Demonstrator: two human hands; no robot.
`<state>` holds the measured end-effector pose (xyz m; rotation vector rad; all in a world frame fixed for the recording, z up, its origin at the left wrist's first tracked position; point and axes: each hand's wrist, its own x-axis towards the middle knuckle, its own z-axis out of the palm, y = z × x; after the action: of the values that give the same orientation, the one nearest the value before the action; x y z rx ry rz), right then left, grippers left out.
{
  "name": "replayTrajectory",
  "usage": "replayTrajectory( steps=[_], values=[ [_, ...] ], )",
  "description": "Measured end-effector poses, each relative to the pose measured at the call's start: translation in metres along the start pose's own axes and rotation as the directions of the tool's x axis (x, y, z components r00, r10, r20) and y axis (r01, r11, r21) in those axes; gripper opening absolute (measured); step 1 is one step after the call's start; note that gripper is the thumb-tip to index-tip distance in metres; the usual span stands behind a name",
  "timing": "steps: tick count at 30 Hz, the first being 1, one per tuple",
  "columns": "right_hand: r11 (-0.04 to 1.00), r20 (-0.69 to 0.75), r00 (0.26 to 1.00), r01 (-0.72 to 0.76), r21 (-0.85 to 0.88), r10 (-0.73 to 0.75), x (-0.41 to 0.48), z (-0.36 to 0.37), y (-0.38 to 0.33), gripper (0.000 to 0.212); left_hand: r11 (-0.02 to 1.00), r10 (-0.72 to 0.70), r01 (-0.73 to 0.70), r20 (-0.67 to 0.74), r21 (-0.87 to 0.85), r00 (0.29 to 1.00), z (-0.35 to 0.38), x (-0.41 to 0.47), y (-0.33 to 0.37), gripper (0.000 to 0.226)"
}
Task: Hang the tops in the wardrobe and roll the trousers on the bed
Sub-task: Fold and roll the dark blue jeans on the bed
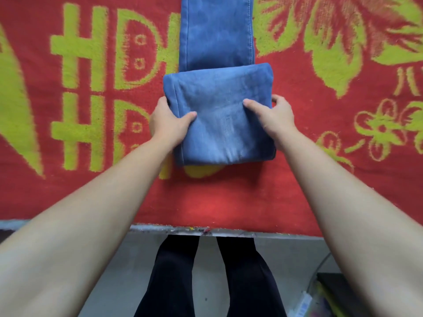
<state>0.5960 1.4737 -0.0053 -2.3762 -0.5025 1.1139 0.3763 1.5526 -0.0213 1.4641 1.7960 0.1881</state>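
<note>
Head view. Blue denim trousers (218,33) lie on the bed (174,230), over a red blanket (297,191) w/ yellow-green characters and flowers. The near end is wound into a thick rolled part (219,124). It sits set back from the near edge of the bed, approx. midway along the stretch of that edge in view. The unrolled length runs flat from the roll toward the far side and leaves the frame at top.

Left hand (166,124) grips the L end of the roll: thumb (191,115) laid on top of the denim, other fingers wrapped round the end and mostly hidden. Right hand (275,118) grips the R end likewise: thumb on the upper face, fingers (278,99) curled round the far R corner. Both hands closed on the cloth, both forearms bare and stretched forward.

Below the near edge: grey floor (128,259) and the person's legs (176,282) in black cloth, close against the bed. At bottom R, beside the legs, a dark flat object (338,291) and some coloured items, too blurred to identify.
</note>
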Motion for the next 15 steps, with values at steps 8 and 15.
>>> replayTrajectory(
  steps=[8,15],
  values=[
    [0.952,-0.29,0.909,0.306,-0.025,-0.3,-0.012,-0.009,-0.009,0.052,0.958,0.263,-0.285,-0.309,-0.027,0.914,-0.012,-0.015,0.018,0.049],
    [0.929,-0.16,0.922,0.324,-0.176,-0.352,0.002,0.003,-0.007,0.079,0.965,0.084,-0.073,0.033,-0.253,0.996,-0.008,0.016,0.009,0.099]
  ],
)
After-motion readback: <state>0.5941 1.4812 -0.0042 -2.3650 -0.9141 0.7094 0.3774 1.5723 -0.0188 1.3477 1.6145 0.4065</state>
